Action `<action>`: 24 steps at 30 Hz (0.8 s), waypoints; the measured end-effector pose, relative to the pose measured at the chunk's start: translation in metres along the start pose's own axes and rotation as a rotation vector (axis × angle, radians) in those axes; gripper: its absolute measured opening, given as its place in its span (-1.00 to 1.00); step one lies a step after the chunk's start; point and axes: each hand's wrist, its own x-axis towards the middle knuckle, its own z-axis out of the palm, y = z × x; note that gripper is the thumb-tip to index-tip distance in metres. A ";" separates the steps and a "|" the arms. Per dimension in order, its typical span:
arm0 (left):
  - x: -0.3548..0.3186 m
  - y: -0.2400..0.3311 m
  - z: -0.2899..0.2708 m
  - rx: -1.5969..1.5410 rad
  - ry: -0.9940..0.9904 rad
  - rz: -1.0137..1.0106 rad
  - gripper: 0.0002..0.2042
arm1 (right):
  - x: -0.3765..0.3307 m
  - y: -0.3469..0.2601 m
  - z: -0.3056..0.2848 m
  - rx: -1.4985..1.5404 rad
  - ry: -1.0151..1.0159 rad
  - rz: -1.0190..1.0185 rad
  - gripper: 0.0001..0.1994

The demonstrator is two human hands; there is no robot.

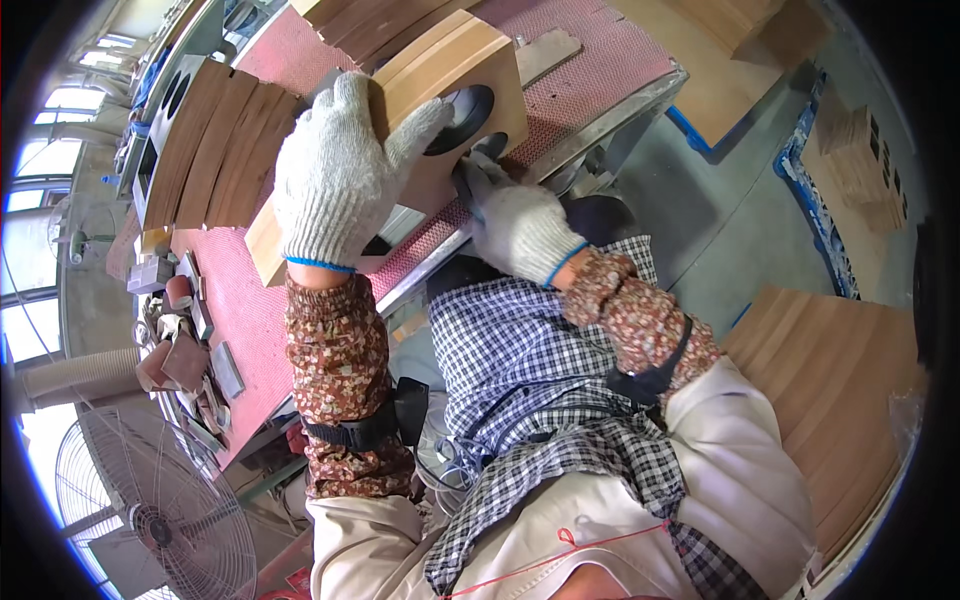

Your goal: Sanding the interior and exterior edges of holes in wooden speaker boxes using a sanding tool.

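A wooden box [508,85] with a round black-rimmed opening and a rectangular cutout is tilted at the edge of the red-pink mat-covered table [270,345]. My left hand [340,170], in a white knitted glove, grips the box from its left side, thumb across the front beside the round opening. My right hand [515,225], gloved too, is at the lower right of the front face. Its fingers are bent and look dark; whether they hold a dark pad or are only stained cannot be told.
A row of wooden panels [215,150] with cutouts stands left on the table. Sanding blocks and scraps [185,360] lie near its left edge. A flat wood piece [548,55] is behind the box. A large fan [155,525] stands lower left; stacked boards [820,400] are at right.
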 end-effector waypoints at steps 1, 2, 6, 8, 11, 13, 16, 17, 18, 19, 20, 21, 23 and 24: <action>-0.001 0.001 0.000 -0.016 -0.002 -0.009 -0.38 | -0.002 0.007 -0.004 -0.023 -0.031 -0.048 -0.24; -0.001 0.001 0.001 -0.032 -0.005 -0.018 -0.38 | -0.002 0.012 -0.006 -0.045 -0.062 -0.096 -0.25; -0.001 -0.010 0.010 0.002 0.141 0.096 -0.36 | 0.011 0.005 0.003 0.088 0.028 -0.093 -0.29; -0.001 -0.008 0.012 -0.004 0.132 0.085 -0.36 | 0.001 0.015 0.022 0.156 0.120 -0.084 -0.31; -0.002 -0.008 0.009 -0.004 0.132 0.084 -0.36 | -0.003 0.033 0.021 0.111 0.149 -0.172 -0.29; 0.000 -0.008 0.008 0.004 0.144 0.093 -0.36 | 0.003 0.025 0.016 0.045 0.107 -0.142 -0.28; 0.003 -0.004 0.009 -0.003 0.131 0.099 -0.35 | -0.003 0.013 0.027 0.156 0.107 -0.060 -0.22; 0.001 0.001 0.001 -0.028 -0.019 -0.011 -0.41 | -0.001 0.022 0.035 0.198 0.117 -0.120 -0.22; -0.001 -0.001 0.001 -0.024 -0.016 -0.012 -0.41 | 0.001 0.032 0.042 0.239 0.127 -0.180 -0.22; -0.002 -0.002 0.002 -0.022 0.000 -0.013 -0.41 | 0.006 0.029 0.033 0.242 0.133 -0.178 -0.22; -0.004 -0.003 0.003 -0.023 0.013 -0.017 -0.41 | 0.010 0.025 0.017 0.143 0.065 -0.133 -0.23; -0.004 -0.005 0.002 -0.008 0.057 0.016 -0.41 | 0.012 0.019 0.009 0.044 -0.003 -0.089 -0.24; -0.001 -0.005 0.005 -0.005 0.066 0.042 -0.37 | 0.010 0.010 0.025 0.125 0.094 -0.074 -0.24; 0.001 -0.005 0.006 0.006 0.084 0.064 -0.32 | 0.008 0.009 0.032 0.204 0.197 -0.071 -0.25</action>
